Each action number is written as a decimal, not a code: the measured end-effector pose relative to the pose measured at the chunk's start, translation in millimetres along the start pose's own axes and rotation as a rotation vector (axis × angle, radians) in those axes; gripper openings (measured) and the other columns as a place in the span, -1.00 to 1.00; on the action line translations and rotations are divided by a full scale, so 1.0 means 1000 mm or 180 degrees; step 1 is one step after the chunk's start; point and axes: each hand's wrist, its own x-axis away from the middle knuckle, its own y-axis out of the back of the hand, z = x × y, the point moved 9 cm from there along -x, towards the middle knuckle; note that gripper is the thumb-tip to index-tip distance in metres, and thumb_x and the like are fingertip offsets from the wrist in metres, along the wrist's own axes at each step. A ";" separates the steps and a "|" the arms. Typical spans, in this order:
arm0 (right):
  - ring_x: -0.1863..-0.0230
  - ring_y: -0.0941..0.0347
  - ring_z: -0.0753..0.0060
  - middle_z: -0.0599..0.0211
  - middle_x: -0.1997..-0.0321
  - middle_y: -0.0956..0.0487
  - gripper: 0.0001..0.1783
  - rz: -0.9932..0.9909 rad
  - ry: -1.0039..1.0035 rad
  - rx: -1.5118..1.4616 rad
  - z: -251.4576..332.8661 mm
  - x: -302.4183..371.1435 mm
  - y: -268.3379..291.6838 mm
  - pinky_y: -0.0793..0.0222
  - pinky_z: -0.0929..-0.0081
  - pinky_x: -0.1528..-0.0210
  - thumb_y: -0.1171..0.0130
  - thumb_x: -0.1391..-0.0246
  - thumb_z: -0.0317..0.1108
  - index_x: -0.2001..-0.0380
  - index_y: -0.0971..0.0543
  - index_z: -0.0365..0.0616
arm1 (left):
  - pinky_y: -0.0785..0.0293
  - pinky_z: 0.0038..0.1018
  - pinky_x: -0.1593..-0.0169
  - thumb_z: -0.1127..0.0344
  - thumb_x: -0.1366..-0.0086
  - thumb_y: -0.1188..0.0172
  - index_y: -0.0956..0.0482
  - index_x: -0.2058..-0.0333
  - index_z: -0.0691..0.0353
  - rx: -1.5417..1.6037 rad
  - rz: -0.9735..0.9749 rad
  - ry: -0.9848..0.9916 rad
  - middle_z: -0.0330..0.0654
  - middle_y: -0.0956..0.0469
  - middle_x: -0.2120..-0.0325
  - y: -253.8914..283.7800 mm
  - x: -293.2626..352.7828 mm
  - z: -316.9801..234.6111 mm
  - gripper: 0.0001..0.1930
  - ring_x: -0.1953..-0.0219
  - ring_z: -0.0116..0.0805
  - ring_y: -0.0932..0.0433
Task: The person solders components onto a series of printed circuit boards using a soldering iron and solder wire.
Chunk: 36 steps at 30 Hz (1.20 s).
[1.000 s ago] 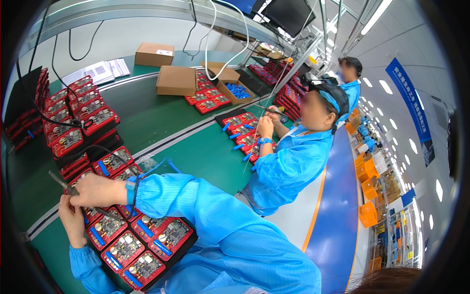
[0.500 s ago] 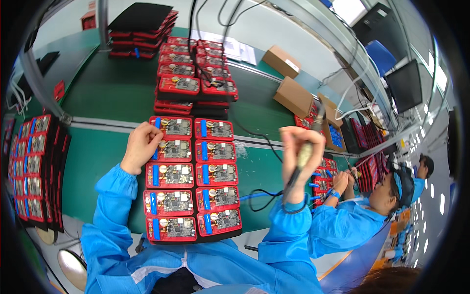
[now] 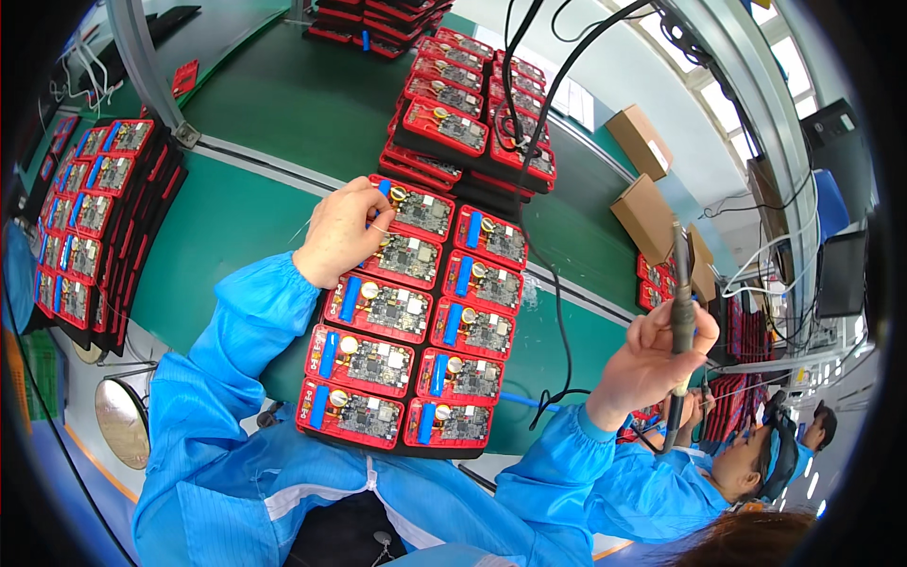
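Near-upright to the right of the red-cased circuit boards [image 3: 382, 308], the soldering iron [image 3: 682, 326] looked light, rigid and best gripped behind its possibly hot metal tip [image 3: 677, 238], fingers of the right hand [image 3: 650, 364] wrapping it, those of the left hand [image 3: 344, 233] pinching thin wire [image 3: 379, 230].

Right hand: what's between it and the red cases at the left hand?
In the head view, green tabletop and a black cable show between the right hand and those red cases, plus a blue cord lower down.
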 end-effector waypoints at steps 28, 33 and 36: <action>0.62 -0.37 0.72 0.38 0.66 -0.49 -0.82 0.2094 -0.1085 0.0794 -0.156 0.081 -0.155 -0.23 0.66 0.59 -0.20 -0.04 -0.46 0.49 -0.37 -0.20 | -0.40 -0.33 0.50 0.47 0.00 -0.23 -0.45 0.54 0.24 -0.0647 -0.0132 0.0070 -0.18 -0.40 0.52 -0.008 -0.009 -0.001 -0.89 0.54 -0.16 -0.49; 0.62 -0.40 0.70 0.38 0.66 -0.50 -0.82 0.2112 -0.1179 0.0792 -0.157 0.083 -0.157 -0.24 0.66 0.60 -0.20 -0.04 -0.46 0.49 -0.37 -0.19 | -0.39 -0.33 0.51 0.48 0.01 -0.23 -0.45 0.54 0.24 -0.0517 -0.0089 0.0095 -0.18 -0.40 0.51 -0.008 -0.010 -0.001 -0.89 0.55 -0.14 -0.48; 0.62 -0.40 0.70 0.38 0.66 -0.49 -0.81 0.2061 -0.1209 0.0749 -0.157 0.083 -0.156 -0.24 0.66 0.60 -0.19 -0.04 -0.46 0.49 -0.36 -0.18 | -0.39 -0.33 0.52 0.49 0.01 -0.23 -0.45 0.54 0.24 -0.0527 -0.0075 0.0102 -0.18 -0.40 0.51 -0.008 -0.010 -0.002 -0.89 0.55 -0.14 -0.48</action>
